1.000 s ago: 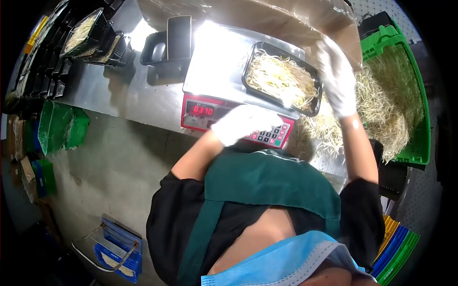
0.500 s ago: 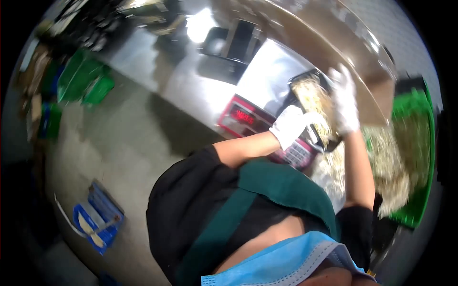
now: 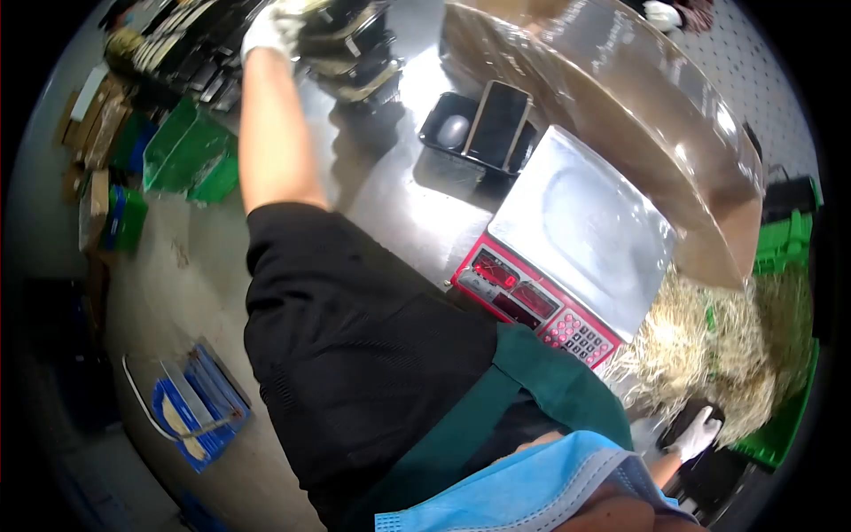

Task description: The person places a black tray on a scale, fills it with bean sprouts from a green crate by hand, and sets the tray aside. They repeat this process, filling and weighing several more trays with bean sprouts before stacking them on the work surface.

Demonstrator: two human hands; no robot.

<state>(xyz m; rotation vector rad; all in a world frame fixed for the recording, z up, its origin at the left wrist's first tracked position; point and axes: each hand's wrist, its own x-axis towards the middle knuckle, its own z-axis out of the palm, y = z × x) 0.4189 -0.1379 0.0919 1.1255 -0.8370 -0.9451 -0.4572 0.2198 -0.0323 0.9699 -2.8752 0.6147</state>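
Note:
My left hand [image 3: 268, 34], in a white glove, reaches to the top edge of the view, at a stack of black trays [image 3: 350, 44] with pale contents. Its fingers are blurred and partly cut off, so its grip is unclear. At the lower right my gloved right hand [image 3: 698, 436] grips a black tray [image 3: 678, 418] beside a heap of pale sprouts [image 3: 709, 341]. Between the hands stands a scale with a red frame [image 3: 498, 297] and a bare silver plate [image 3: 589, 226]; its display is lit.
A black bin [image 3: 434, 133] holding a phone [image 3: 499, 124] and a rounded object stands left of the scale. Brown plastic-covered sheeting [image 3: 647, 115] curves behind it. A green crate [image 3: 784, 421] is at the right. Another person's gloved hand [image 3: 662, 15] shows at the top right.
My left hand has gone from the scale to the stack at upper left. My right hand has dropped to the lower right and taken hold of a black tray. The filled tray has left the scale.

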